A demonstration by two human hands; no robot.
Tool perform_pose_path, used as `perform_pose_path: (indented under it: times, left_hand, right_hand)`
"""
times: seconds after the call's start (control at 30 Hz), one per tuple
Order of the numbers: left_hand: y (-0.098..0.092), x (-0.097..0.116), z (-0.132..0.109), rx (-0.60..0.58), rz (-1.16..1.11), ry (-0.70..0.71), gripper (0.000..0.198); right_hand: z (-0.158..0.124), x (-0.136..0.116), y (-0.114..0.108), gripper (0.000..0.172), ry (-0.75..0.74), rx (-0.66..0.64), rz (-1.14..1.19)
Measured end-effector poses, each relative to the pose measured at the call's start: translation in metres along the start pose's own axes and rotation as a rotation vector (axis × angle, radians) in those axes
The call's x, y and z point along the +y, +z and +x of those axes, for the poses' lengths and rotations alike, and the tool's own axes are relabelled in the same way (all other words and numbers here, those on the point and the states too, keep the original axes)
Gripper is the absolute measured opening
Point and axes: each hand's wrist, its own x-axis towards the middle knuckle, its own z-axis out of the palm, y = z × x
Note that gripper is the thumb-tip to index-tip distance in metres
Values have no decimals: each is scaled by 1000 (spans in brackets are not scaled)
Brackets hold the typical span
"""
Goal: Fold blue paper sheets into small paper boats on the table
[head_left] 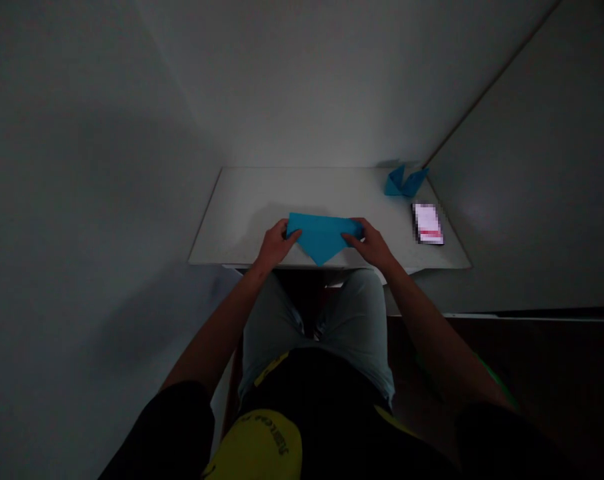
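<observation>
A folded sheet of blue paper is held up near the front edge of the white table. Its upper edge runs nearly straight, and its lower side comes to a point toward me. My left hand pinches its left end, thumb on the near face and fingers behind. At the opposite end, my right hand grips the paper the same way. The fingers behind the sheet are partly hidden.
On the white table, a folded blue paper figure with two raised points stands at the back right corner. A phone with a lit, blurred screen lies in front of it. Walls border the table at the back and sides.
</observation>
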Motion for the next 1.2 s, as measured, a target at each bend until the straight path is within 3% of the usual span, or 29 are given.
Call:
perform_pose_path:
  times: [0.1,0.2,0.3,0.37,0.43,0.5,0.63,0.7,0.8,1.07,1.13,1.2]
  left_hand:
    - [12,-13,8,-26,116,-70,42]
    - [23,-25,2,40,305,-61,58]
    - [27,-30,-8,116,436,33,60]
    - [25,-31,-15,44,468,121,45]
    - [20,-33,-21,-84,466,210,34]
    - [13,-36,-28,-192,464,278,35]
    - [-3,-44,-42,-332,480,365,56]
    - [-10,-48,-45,-373,471,383,53]
    - [-16,-50,-43,-411,452,374,40]
    - [-12,-37,-19,-383,391,338,19]
    - [-10,-38,-12,-350,407,296,33]
    - [-8,-41,-5,-319,436,238,52]
  right_hand:
    - [11,14,19,60,8,-24,-46]
    - [9,22,36,68,-72,55,-145]
    - [0,23,39,52,-174,29,-244]
    - [-7,23,36,37,-249,-92,-263]
    - [-16,23,30,35,-296,-191,-257]
    - [-24,24,24,39,-313,-236,-252]
    - [-38,32,9,51,-352,-311,-234]
    - [-41,36,3,54,-360,-360,-222]
    - [-39,41,-2,46,-361,-415,-188]
    - [-21,44,7,28,-405,-315,-59]
    - [-18,45,11,32,-351,-270,-117]
    - [-15,48,14,47,-300,-238,-158]
